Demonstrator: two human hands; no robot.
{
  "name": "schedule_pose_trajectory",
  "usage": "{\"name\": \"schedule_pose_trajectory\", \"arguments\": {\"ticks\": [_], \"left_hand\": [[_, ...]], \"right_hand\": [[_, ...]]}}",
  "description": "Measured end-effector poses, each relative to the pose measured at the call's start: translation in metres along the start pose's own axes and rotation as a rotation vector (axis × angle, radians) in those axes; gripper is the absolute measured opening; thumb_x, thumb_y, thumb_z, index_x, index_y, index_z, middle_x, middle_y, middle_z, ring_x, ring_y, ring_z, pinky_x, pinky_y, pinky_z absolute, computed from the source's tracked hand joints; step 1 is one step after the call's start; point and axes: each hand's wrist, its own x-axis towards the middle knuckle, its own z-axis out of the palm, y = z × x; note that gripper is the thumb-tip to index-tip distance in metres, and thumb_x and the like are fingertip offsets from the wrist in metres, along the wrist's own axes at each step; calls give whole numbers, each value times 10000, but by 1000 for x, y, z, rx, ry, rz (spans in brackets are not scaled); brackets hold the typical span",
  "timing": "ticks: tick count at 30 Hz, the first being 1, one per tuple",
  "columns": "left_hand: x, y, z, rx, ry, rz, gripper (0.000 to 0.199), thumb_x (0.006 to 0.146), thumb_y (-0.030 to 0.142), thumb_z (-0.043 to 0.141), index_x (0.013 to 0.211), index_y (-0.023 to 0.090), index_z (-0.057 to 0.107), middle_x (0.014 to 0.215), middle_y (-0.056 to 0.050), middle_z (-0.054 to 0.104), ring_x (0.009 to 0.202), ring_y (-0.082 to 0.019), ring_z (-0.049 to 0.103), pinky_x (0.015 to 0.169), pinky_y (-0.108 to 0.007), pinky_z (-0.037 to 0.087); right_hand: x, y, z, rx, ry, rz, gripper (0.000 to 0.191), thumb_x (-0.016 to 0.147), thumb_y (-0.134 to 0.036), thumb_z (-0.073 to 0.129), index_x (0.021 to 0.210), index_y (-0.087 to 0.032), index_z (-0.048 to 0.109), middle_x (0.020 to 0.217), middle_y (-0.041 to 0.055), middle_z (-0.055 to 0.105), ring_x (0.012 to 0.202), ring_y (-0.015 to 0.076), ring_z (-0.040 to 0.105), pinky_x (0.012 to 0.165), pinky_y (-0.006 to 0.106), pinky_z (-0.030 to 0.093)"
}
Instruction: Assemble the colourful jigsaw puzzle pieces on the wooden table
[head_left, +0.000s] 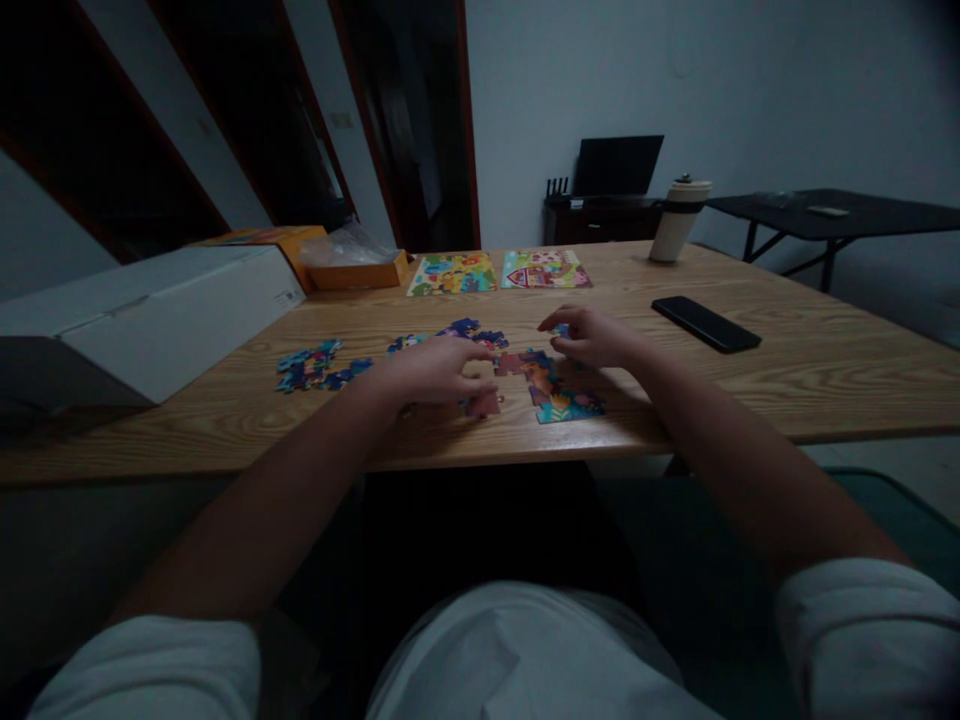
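My left hand (pixel 437 371) is low over the near part of the wooden table, thumb and index finger apart. Just under its thumb lies a pinkish-brown puzzle piece (pixel 484 404); more pieces are partly hidden by the hand. To the right of its fingertips, a joined puzzle section (pixel 541 380) in brown, orange and teal lies near the table edge. My right hand (pixel 592 336) is beyond that section, its fingers curled around a small blue puzzle piece (pixel 562 330). Dark blue puzzle pieces (pixel 459 328) lie behind my left hand, and a loose cluster of pieces (pixel 319 366) sits left of it.
Two colourful picture sheets (pixel 454 274) (pixel 546 269) lie at the back of the table (pixel 795 375). A white box (pixel 165 300) and an orange tray with clear plastic (pixel 356 272) stand on the left. A black phone (pixel 705 323) and a white tumbler (pixel 677 222) are on the right.
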Motion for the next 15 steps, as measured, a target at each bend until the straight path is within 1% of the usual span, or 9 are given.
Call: {"name": "schedule_pose_trajectory", "arguments": {"ticks": [3,4,6,10,13,15], "left_hand": [[-25,13,-3,-65,-88,51,295,883,455,586,1064,249,694,989,-20,712,875,-202,636,734,-254,437],[-30,16,-1,-77,-89,55,244,881,421,595,1025,251,696,956,-12,710,847,-195,634,723,-253,435],[-36,18,6,-97,-57,46,196,886,365,594,1020,259,691,946,-5,707,842,-192,633,731,-257,436],[-33,11,15,-177,22,36,200,899,307,580,1066,277,685,987,8,709,875,-183,640,765,-258,444],[-27,8,17,-266,55,67,206,876,273,612,1074,260,665,1029,11,707,895,-170,642,779,-251,458],[-23,9,19,-288,99,86,247,850,249,642,1097,246,640,1046,-1,701,926,-173,640,801,-257,467]], "right_hand": [[0,6,-1,41,21,57,316,850,-227,572,1135,-162,692,1112,112,696,866,202,642,776,320,500],[0,7,0,48,16,61,311,849,-233,576,1130,-167,694,1108,109,699,871,205,643,772,322,500],[0,6,2,59,-1,54,307,850,-252,581,1124,-179,697,1107,103,702,875,208,644,763,323,500],[1,2,3,55,-28,49,284,851,-276,589,1093,-189,709,1070,97,713,849,204,646,755,322,495],[1,1,2,48,-45,72,278,850,-281,594,1085,-191,713,1049,95,718,854,206,648,762,318,491],[1,1,2,52,-52,75,278,852,-289,594,1084,-192,713,1055,94,717,868,208,648,768,317,490]]}}
